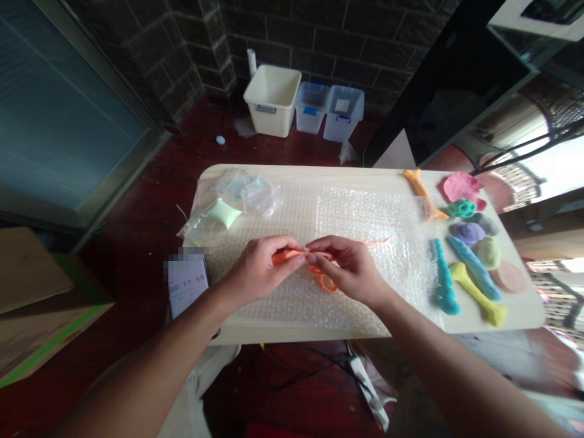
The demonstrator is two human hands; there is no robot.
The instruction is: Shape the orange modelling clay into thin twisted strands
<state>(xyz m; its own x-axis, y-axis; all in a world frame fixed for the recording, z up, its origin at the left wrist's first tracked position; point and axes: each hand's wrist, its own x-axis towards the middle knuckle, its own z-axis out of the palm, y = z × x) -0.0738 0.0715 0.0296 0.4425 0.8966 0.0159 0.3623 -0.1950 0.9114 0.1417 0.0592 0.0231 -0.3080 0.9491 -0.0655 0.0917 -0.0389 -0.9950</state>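
Note:
An orange strip of what looks like modelling clay (283, 255) stretches between my two hands over the middle of the table. My left hand (262, 267) pinches one end between thumb and fingers. My right hand (349, 261) pinches the strip close by, its fingertips almost meeting the left ones. Under the right fingers shows an orange loop (327, 282); whether it joins the strip I cannot tell. A thin orange strand (376, 242) lies on the bubble wrap (292, 304) just beyond my right hand.
Clay shapes, including a yellow bone (479, 293), a teal twisted piece (443, 277) and an orange piece (422, 191), line the table's right side. At left are plastic bags (255, 191), a pale green packet (223, 213) and a phone (188, 280). Bins (274, 100) stand beyond.

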